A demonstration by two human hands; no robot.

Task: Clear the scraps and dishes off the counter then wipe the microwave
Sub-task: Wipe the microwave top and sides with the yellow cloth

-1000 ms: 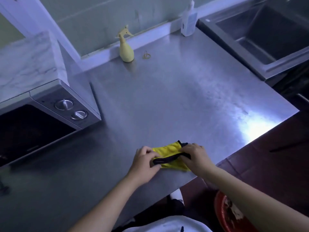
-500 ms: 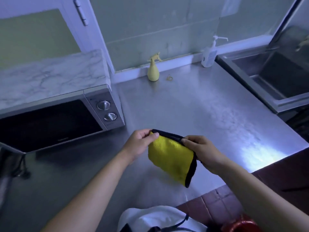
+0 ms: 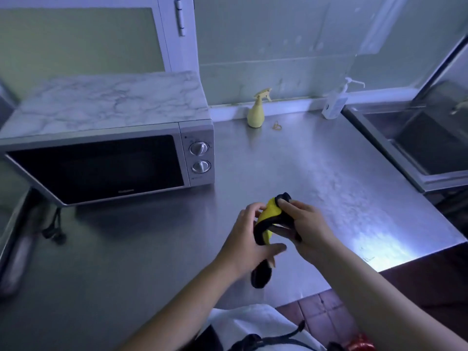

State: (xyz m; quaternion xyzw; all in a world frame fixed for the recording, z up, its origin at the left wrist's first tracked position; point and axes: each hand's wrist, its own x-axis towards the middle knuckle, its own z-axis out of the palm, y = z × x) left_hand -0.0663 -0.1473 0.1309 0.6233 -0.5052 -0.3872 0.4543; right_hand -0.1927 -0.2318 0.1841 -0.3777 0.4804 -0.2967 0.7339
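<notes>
The hands are close together above the near edge of the desk, both clamped on one bunched microfibre cloth [image 3: 271, 211]: the left hand [image 3: 241, 235] holds it between thumb and fingers, and the right hand [image 3: 307, 228] curls over it from the other side with its fingertips on the black-edged top fold. The cloth is yellow with dark trim, and a dark tail of it hangs below the left hand, clear of the desk [image 3: 304, 168], so it looks as if the cloth is being gathered or refolded into a pad that fits the palm before wiping. No scraps or dishes show on the steel surface, so the clearing part seems done and the wiping not yet begun. The microwave [image 3: 101, 168] stands at ten o'clock from the hands, door closed, well apart from the cloth, its two dials [image 3: 200, 157] on the side nearer the hands and a marble-patterned top [image 3: 109, 100] above. At twelve o'clock, against the back wall, stand a yellow spray bottle [image 3: 256, 115] with a rubber band [image 3: 276, 126] just beside it; a pump bottle [image 3: 335, 105] sits at one o'clock, beside the sink [image 3: 417, 145] at two o'clock, likely parked there to keep the working surface free
</notes>
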